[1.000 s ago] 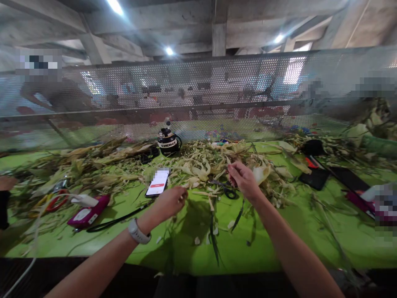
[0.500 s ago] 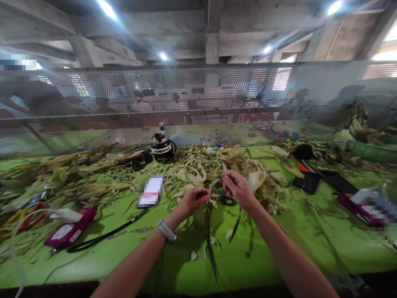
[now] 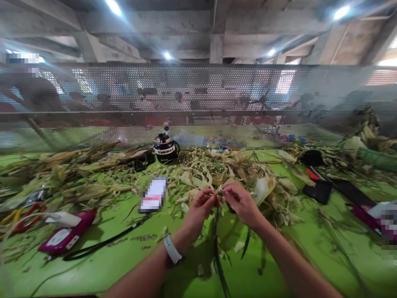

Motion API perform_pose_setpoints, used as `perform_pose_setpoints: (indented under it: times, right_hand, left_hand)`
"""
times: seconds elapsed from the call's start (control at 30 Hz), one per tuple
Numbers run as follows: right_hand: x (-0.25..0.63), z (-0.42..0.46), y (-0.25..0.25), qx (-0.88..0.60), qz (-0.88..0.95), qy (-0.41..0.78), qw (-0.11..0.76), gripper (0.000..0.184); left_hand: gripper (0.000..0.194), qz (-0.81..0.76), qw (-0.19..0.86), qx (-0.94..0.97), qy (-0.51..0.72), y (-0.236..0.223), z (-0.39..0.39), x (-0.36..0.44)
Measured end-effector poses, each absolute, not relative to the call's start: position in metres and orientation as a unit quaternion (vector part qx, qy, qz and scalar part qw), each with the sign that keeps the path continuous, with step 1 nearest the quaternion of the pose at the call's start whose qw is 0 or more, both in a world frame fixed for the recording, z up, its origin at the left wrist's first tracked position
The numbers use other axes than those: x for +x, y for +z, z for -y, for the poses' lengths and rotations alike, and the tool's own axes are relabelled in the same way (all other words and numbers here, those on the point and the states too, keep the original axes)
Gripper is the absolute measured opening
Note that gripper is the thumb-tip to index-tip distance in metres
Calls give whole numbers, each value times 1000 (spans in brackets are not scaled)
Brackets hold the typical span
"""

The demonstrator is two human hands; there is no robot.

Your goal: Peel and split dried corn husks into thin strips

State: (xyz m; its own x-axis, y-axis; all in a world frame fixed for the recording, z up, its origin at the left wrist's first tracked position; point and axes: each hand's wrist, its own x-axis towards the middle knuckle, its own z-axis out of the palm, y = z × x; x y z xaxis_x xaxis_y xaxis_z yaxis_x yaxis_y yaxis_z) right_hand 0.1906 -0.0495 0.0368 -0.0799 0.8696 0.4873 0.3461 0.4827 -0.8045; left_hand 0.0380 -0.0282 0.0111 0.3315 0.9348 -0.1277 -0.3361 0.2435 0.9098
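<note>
My left hand (image 3: 201, 207), with a white watch band (image 3: 172, 249) on its wrist, is closed in a pinch on a long dark green leaf strip (image 3: 218, 258) that hangs down toward the front edge. Close beside it, my right hand (image 3: 243, 203) is also closed, thumb and fingertips pressed together. Whatever it pinches is too small to make out. A black thing (image 3: 230, 207) is mostly hidden under the right hand. Behind both hands lies a heap of shredded corn husks (image 3: 198, 176), with a broad pale husk (image 3: 263, 186) to the right.
On the green table (image 3: 111, 273), a phone (image 3: 154, 194) and a purple device with a black strap (image 3: 66, 236) lie left. Orange-handled scissors (image 3: 31, 217) are farther left. A black "ENERGY" bottle (image 3: 165, 149) stands before the perforated screen (image 3: 198, 91). A green basket (image 3: 376, 159) sits right.
Both hands have come closer together, the left one moving right and the right one slightly down. The black loop seen under the right hand is now mostly covered.
</note>
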Motion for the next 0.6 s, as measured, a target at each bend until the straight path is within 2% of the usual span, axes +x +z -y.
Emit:
perform_pose_setpoints:
  times: [0.17,0.4,0.6]
  right_hand:
    - [191,48,36,-449,685,216,532,28]
    - [190,49,34,-408,632,433,496,29]
    - [189,52,38,-405,571,484,525,35]
  left_hand:
    - [42,-337,760,380,405,10,32,37]
    - [32,-255,825,384,328,5,29,34]
    - [34,-277,793,433,326,11,31,31]
